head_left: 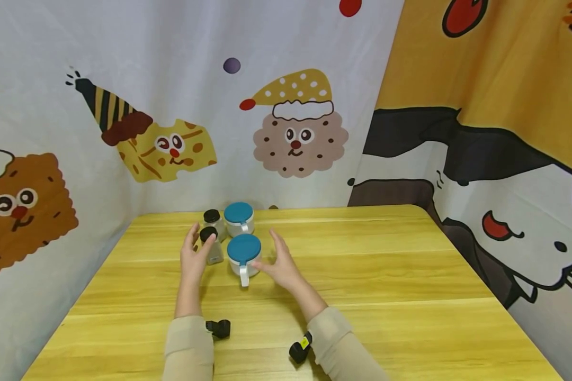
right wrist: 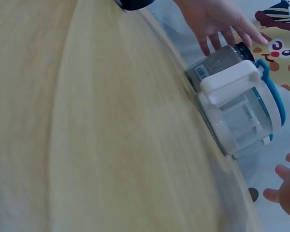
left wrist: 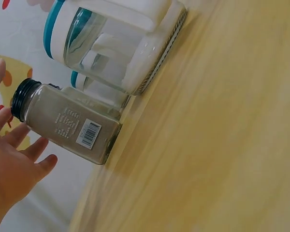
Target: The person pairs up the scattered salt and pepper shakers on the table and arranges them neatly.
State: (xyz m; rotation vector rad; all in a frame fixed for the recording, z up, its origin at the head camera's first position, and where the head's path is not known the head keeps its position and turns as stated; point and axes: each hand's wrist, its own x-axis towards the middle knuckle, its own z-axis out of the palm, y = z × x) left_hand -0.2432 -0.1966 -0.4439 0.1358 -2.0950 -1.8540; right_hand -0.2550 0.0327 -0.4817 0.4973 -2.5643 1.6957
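Note:
Two glass jars with blue lids and white handles stand one behind the other, the front jar (head_left: 244, 254) nearer me and the back jar (head_left: 239, 218) behind it. To their left are two black-capped bottles, a front bottle (left wrist: 72, 123) filled with grey-brown powder and bearing a barcode, and a back bottle (head_left: 213, 219). My left hand (head_left: 194, 256) is spread beside the front bottle, fingers apart around its left side. On the other side, my right hand (head_left: 281, 264) is spread with its thumb close to the front jar. Neither hand grips anything.
The wooden table (head_left: 386, 275) carries the jars and bottles near its far edge. Behind it hangs a white curtain (head_left: 181, 47) printed with cartoon food, and an orange cartoon curtain (head_left: 419, 69) is at the right. Small black wrist cameras sit by both sleeves.

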